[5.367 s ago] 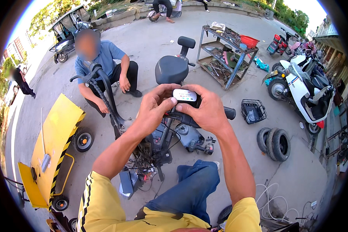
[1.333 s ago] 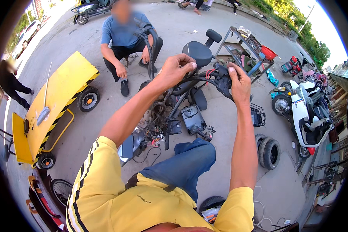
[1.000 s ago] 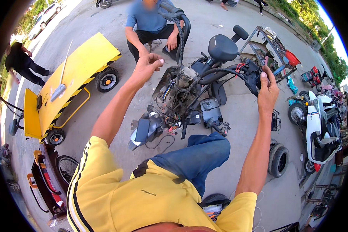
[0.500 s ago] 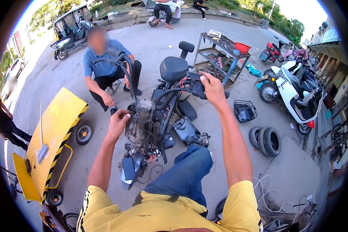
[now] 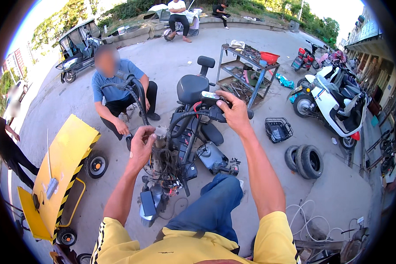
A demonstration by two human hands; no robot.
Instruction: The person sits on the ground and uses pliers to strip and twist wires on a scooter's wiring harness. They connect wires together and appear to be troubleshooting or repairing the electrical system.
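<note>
A partly stripped electric scooter (image 5: 187, 143) stands before me, its wiring and frame bared. My right hand (image 5: 236, 113) grips the right side of its handlebar (image 5: 216, 115), thumb and fingers around a small dark display unit (image 5: 210, 96) with a bright face. Red wires run beside that unit. My left hand (image 5: 142, 145) is raised by the steering head, fingers curled and thumb apart from them; I see nothing between them. Dark cable bundles (image 5: 163, 154) hang below it. The scooter's black seat (image 5: 192, 89) has a small backrest behind it.
A person in a blue shirt (image 5: 127, 94) squats at the front left, near the handlebar's other end. A yellow cart (image 5: 66, 163) stands left. Rightward are a tool rack (image 5: 246, 75), a black basket (image 5: 278, 129), loose tyres (image 5: 311, 162), parked scooters (image 5: 332, 103) and a white hose (image 5: 312, 224).
The handlebar's right side has swung left and toward me with my right hand, and the display's face now shows. My left hand has shifted slightly right, its pinch loosened.
</note>
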